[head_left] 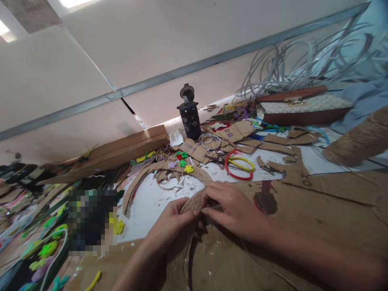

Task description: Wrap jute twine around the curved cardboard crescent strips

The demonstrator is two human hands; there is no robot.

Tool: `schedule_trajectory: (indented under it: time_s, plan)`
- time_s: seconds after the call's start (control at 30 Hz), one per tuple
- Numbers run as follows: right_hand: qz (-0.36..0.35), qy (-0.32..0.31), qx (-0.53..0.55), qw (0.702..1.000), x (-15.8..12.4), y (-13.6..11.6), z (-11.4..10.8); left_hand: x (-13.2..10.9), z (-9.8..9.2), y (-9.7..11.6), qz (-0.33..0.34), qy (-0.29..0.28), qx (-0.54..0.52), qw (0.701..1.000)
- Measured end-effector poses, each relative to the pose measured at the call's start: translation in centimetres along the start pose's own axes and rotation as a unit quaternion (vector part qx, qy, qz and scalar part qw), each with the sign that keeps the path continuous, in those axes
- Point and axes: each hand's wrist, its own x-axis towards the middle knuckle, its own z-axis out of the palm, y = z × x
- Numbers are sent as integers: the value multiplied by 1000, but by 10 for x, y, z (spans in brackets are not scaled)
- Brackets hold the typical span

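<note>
A curved cardboard band [194, 201] wound with brown twine passes between my two hands. My left hand [176, 222] grips it from the left, thumb on top and fingers curled beneath. My right hand [228, 204] pinches at the band's right edge, its fingertips close to my left thumb; whether a strand sits in the pinch is hidden. The far part of the arc bends round to the left, ending in bare cardboard. A loose twine strand [266, 262] trails under my right forearm. Small flower shapes, such as a yellow one [188, 169], are at the far arc.
Scissors with red and yellow handles [239, 165] lie beyond my right hand. Behind are cardboard scraps [194, 150], a dark bottle [190, 119] with its lid up, and a handbag [303, 107]. A large twine spool [360, 137] is at right. Colourful fuzzy pieces [47, 249] clutter the left.
</note>
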Motion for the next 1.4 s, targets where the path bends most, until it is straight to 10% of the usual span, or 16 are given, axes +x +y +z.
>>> schedule_trajectory:
  time_s: [1.4]
  plan:
    - [6,-2,-72,997,1,-1,0,1,6,-2,40,15,-3,999]
